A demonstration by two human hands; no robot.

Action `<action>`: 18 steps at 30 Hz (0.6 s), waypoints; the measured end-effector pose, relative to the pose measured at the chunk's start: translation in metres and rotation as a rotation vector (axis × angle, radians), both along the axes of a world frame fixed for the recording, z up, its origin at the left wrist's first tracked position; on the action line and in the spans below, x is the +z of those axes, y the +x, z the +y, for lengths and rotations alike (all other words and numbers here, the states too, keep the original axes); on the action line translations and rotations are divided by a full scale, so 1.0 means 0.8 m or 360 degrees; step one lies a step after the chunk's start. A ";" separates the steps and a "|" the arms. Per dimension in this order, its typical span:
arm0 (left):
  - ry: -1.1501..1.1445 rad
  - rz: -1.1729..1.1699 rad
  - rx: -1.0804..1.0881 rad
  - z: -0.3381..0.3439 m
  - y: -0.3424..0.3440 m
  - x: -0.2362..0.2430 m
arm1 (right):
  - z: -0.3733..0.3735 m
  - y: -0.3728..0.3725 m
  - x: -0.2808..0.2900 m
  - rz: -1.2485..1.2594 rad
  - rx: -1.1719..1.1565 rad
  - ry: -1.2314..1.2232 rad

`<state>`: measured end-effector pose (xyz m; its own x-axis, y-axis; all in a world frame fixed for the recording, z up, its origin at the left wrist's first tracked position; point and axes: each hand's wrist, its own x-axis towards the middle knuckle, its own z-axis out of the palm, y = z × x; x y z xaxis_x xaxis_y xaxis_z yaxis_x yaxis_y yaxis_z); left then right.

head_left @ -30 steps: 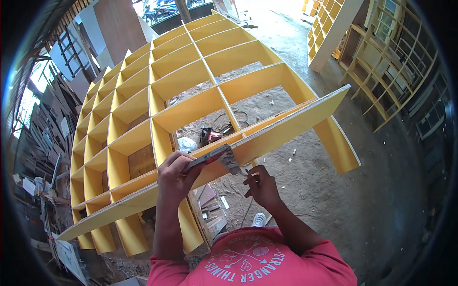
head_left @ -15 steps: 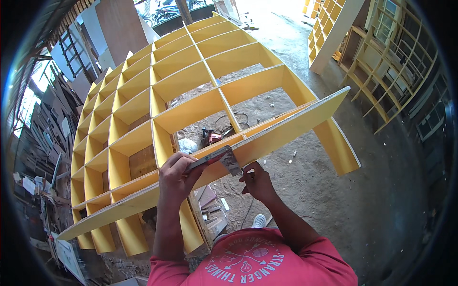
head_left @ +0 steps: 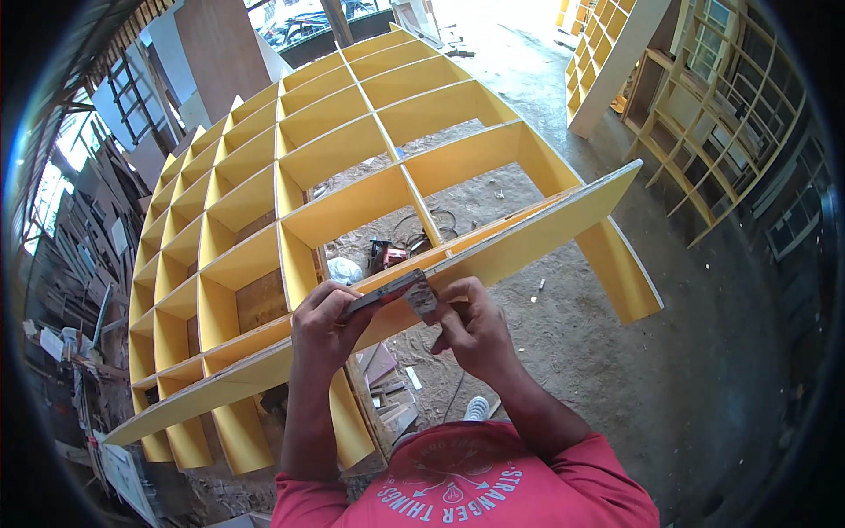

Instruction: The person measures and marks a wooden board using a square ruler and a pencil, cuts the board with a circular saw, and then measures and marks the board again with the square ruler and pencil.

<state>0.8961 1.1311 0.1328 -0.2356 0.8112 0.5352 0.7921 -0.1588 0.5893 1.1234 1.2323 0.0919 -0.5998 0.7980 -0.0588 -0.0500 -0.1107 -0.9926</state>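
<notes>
My left hand (head_left: pixel 323 321) was closed around a dark, straight bar-shaped tool with red on its side (head_left: pixel 385 294), its flat grey end piece (head_left: pixel 422 299) reaching right toward my other hand. The tool lay along the upper edge of a long, yellow-faced wooden board (head_left: pixel 546 227), which ran past both hands. My right hand (head_left: pixel 475 324) was just beside the grey end, fingers curled narrow; I could not tell whether they touched it or pinched anything small. Beyond both hands spread a large curved yellow wooden grid (head_left: pixel 414 187); through an opening past my left hand, a red-and-dark power tool (head_left: pixel 385 255) sat near a whitish bundle (head_left: pixel 344 270). I judged the step in hand to be lining the tool up on the board; the next move called for a steady left grip and careful right fingertips.
</notes>
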 end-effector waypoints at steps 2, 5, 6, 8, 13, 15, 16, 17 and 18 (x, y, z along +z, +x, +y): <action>0.0014 0.0021 0.0009 0.000 0.002 0.003 | -0.003 -0.001 0.031 0.0298 0.0005 0.0162; 0.0027 0.0067 0.0009 0.000 -0.002 0.000 | 0.006 -0.003 0.050 0.0562 -0.0102 0.0398; 0.0022 0.0087 0.0002 -0.002 -0.003 -0.002 | 0.008 -0.001 0.054 0.0706 -0.0178 0.0444; -0.0003 0.0037 0.0021 -0.003 -0.003 -0.001 | 0.018 0.009 0.050 0.0694 -0.0275 0.0424; -0.0060 -0.0066 0.0024 -0.001 0.002 0.002 | 0.074 0.029 0.033 0.0118 -0.0796 0.1460; -0.0057 -0.0071 0.0051 0.003 0.007 0.003 | 0.102 0.027 0.015 -0.0108 -0.0789 0.1808; -0.0056 -0.0069 0.0048 0.004 0.007 0.003 | 0.105 0.024 0.007 -0.0108 -0.0793 0.1808; -0.0040 -0.0058 0.0048 0.005 0.007 0.001 | 0.107 0.022 0.002 -0.0120 -0.0745 0.1768; -0.0025 -0.0048 0.0056 0.004 0.007 -0.001 | 0.107 0.019 -0.001 -0.0128 -0.0689 0.1727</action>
